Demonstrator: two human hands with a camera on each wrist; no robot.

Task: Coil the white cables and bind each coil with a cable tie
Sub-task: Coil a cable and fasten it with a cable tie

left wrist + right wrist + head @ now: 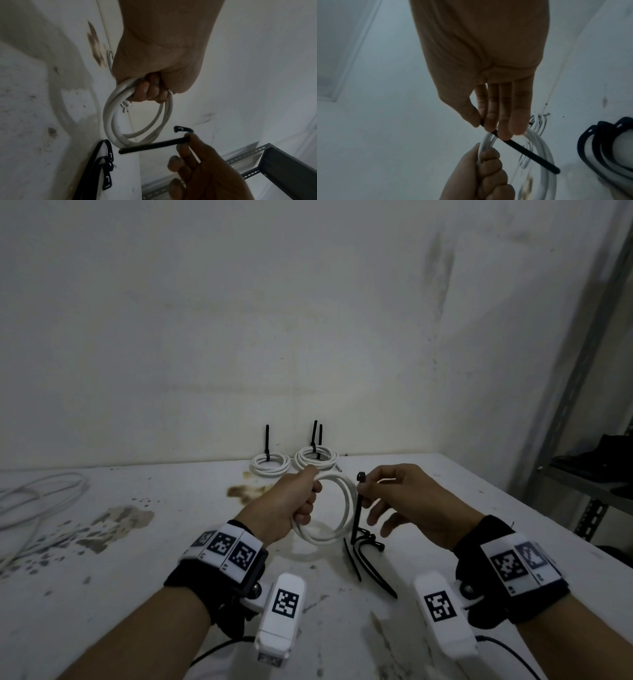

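Left hand grips white coil; right hand pinches black cable tie.

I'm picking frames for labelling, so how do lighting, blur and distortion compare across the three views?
Head view: evenly but dimly lit, sharp on the white cable coil; the right hand has slightly blurred fingers, and the grey metal shelf bows at the edge. Left wrist view: dark, with the coil's soft shadow on the stained white table. Right wrist view: dim, bluish, hand backlit; the black cable tie stays readable.
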